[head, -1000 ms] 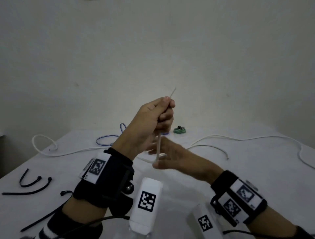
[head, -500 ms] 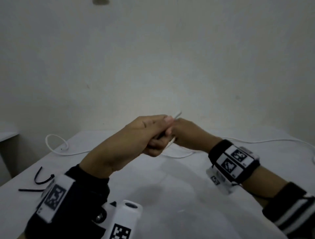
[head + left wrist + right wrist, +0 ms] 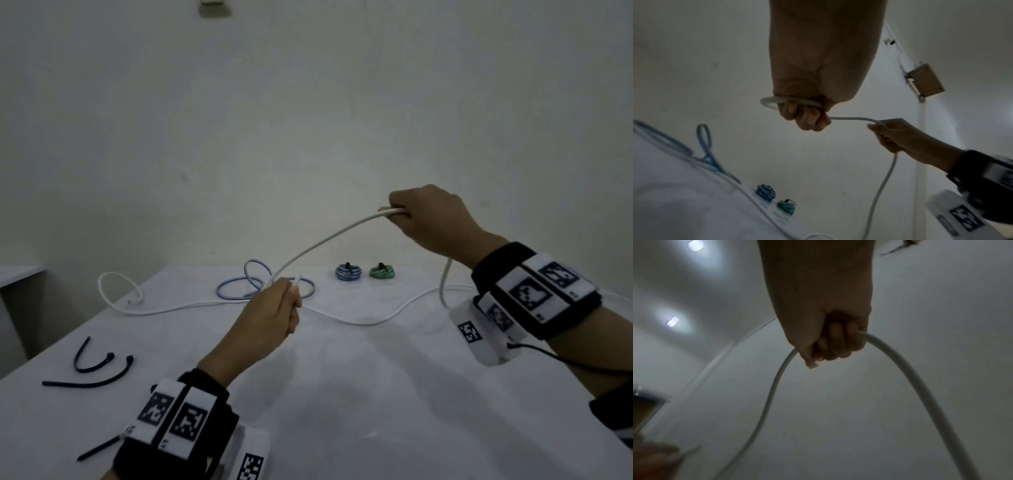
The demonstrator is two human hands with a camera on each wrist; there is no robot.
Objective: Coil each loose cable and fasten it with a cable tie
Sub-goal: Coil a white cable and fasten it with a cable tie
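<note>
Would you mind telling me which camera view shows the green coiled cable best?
The head view: the green coiled cable sits sharp and whole on the table, its black tie visible, beside the blue coil. The left wrist view shows it small and blurred; the right wrist view does not show it.

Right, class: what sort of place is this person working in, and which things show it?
Probably a plain indoor workroom or test setup: a bare white table against an empty wall, loose black cable ties, and tied cable coils beside the white cable.

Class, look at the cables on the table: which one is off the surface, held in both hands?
The white cable, stretched between left hand and right hand; the others lie on the table.
</note>
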